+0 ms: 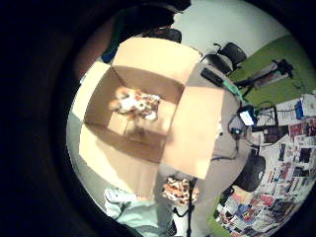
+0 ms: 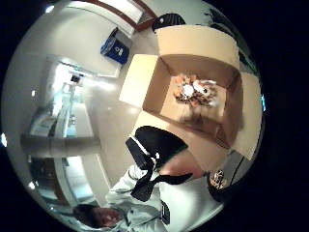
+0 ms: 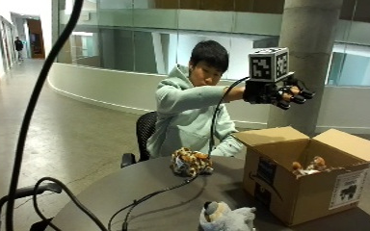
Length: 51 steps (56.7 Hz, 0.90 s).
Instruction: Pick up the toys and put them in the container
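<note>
A person sits behind a round dark table (image 3: pixel 140 192). Items, from the left side of the outside view to the right:

1. A spotted orange-and-white plush toy (image 3: pixel 190 162) lies on the table directly in front of the person, well apart from the box. It also shows beside the box flap in the little-finger palm view (image 1: pixel 180 190).

2. A grey plush toy (image 3: pixel 227 217) lies at the near edge of the table, just beside the near corner of the box.

3. An open cardboard box (image 3: pixel 307 192) stands on the right part of the table with all flaps folded outward. An orange-and-white toy (image 3: pixel 308 166) lies inside it; its top shows above the rim. Both palm views look straight down into the box and show this toy on the box floor (image 1: pixel 136 102) (image 2: pixel 195 91).

4. The gloved right hand (image 3: pixel 280 92) hangs in the air above the box, arm extended, clear of the box and its flaps. The fingers are spread and relaxed. The hand has hold of nothing.
</note>
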Each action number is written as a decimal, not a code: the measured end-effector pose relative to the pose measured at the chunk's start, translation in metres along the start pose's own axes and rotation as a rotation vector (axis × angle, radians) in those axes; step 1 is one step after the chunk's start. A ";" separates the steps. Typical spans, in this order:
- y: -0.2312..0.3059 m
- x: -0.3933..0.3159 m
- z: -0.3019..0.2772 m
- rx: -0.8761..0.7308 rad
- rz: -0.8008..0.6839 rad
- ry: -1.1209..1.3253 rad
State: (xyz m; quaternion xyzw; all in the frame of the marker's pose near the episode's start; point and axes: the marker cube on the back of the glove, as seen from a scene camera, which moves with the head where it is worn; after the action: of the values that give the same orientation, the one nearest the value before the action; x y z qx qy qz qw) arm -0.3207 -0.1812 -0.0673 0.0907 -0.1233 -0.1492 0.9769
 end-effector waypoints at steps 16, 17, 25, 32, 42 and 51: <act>0.063 0.044 -0.029 0.008 -0.028 0.126; 0.068 0.049 -0.032 0.008 -0.025 0.134; 0.111 0.091 -0.043 -0.019 0.025 0.196; 0.167 0.122 -0.027 -0.073 0.007 0.198; 0.219 0.153 0.019 -0.086 -0.021 0.204; 0.243 0.162 0.075 -0.106 -0.005 0.153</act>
State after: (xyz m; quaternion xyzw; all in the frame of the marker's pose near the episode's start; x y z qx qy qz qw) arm -0.1252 -0.0141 0.0913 0.0505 -0.0398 -0.1507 0.9865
